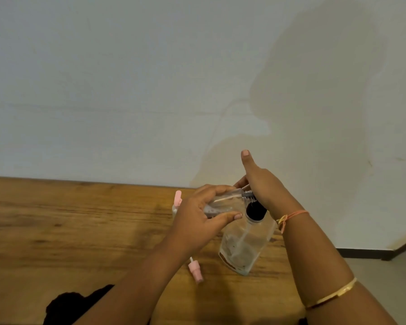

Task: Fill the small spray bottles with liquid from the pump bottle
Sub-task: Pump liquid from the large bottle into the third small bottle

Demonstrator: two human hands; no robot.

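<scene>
A clear pump bottle [244, 247] with a black collar stands on the wooden table [80, 231], slightly tilted. My right hand [260, 186] covers its pump head, fingers curled over it and thumb pointing up. My left hand [197, 221] grips a small clear spray bottle [223, 204], uncapped and held almost on its side, its open neck right at the pump's spout. A loose pink spray cap [195, 270] with its thin tube lies on the table below my left wrist. Behind my left hand a second small bottle with a pink cap [178, 198] stands, mostly hidden.
The table's far edge meets a pale wall [127, 90]. A dark shape [68, 306] sits at the table's near left edge. The table ends to the right of my right forearm, with floor [384, 277] beyond.
</scene>
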